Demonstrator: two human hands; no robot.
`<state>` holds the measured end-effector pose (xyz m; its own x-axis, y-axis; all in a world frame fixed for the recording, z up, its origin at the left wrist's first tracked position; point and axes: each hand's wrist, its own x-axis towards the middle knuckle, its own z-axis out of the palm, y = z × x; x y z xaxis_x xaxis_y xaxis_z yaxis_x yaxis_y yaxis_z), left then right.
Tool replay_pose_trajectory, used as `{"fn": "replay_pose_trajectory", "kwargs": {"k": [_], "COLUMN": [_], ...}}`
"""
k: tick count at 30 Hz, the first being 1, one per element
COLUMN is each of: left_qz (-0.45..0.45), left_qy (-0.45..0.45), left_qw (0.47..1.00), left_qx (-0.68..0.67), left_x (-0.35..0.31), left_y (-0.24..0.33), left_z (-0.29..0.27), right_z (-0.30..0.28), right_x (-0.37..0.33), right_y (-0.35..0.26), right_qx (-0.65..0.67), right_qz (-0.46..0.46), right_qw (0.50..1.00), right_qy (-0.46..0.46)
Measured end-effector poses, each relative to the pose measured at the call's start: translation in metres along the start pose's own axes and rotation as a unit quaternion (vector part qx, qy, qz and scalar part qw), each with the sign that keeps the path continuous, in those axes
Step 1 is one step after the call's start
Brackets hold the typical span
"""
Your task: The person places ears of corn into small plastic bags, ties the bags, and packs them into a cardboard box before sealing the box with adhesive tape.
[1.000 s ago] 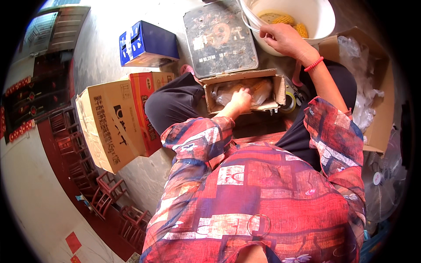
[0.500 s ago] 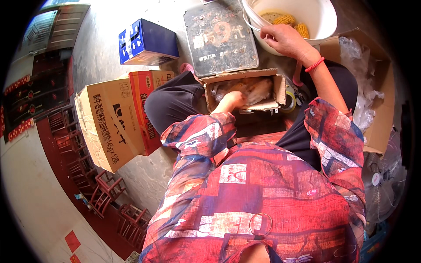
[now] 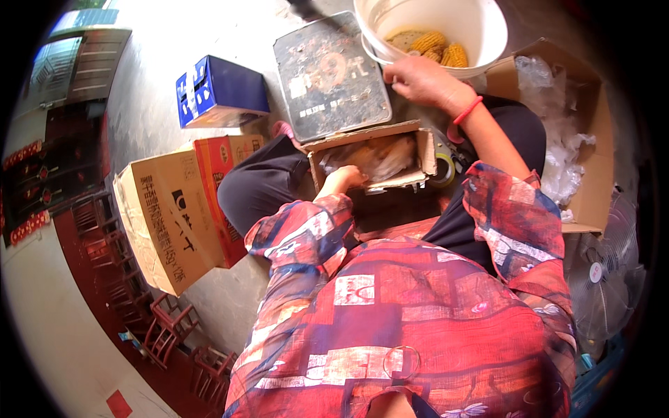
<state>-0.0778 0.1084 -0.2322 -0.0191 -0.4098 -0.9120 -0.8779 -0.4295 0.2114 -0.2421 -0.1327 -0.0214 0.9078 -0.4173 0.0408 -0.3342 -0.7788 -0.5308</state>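
Note:
A small open cardboard box (image 3: 426, 150) stands between my knees, holding a clear plastic bag (image 3: 390, 157) with brownish contents. My left hand (image 3: 348, 178) is at its near left corner, fingers curled against the bag; what they hold, if anything, is hidden. My right hand (image 3: 426, 85), with a red bracelet (image 3: 468, 110) at the wrist, hangs by the near rim of a white bucket (image 3: 481, 42). Its fingers are loosely bent, thumb apart, with nothing visible between them. Yellow corn cobs (image 3: 455, 56) lie in the bucket.
A dark worn board (image 3: 334, 83) lies beyond the small box. Left are a blue box (image 3: 233, 87) and a large carton (image 3: 157, 216). A roll of tape (image 3: 444, 169) sits beside the small box. Right are a carton of plastic bags (image 3: 592, 188) and a fan (image 3: 599, 279).
The view has shifted, so most things sit further left. My left hand has drawn back from inside the small box to its near left corner. My right hand stays by the bucket rim.

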Motion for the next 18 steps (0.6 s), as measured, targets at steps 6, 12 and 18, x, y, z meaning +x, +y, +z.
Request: {"fn": "replay_pose_trajectory", "kwargs": {"k": [6, 12, 18], "left_qz": [0.024, 0.131, 0.104], "left_qy": [0.112, -0.031, -0.008], "left_qw": [0.992, 0.989, 0.990], "left_qx": [0.057, -0.068, -0.091], "left_x": [-0.047, -0.033, -0.035], "left_y": [0.045, 0.035, 0.027], "left_z": [-0.024, -0.004, -0.004], "right_z": [0.006, 0.002, -0.010], "right_x": [-0.002, 0.001, -0.009], "right_y": [-0.001, -0.011, -0.014], "right_qx": [0.004, -0.037, 0.006], "right_qz": [0.024, 0.033, 0.042], "right_qw": [0.999, 0.998, 0.999], "right_qy": [-0.024, -0.050, -0.003]}}
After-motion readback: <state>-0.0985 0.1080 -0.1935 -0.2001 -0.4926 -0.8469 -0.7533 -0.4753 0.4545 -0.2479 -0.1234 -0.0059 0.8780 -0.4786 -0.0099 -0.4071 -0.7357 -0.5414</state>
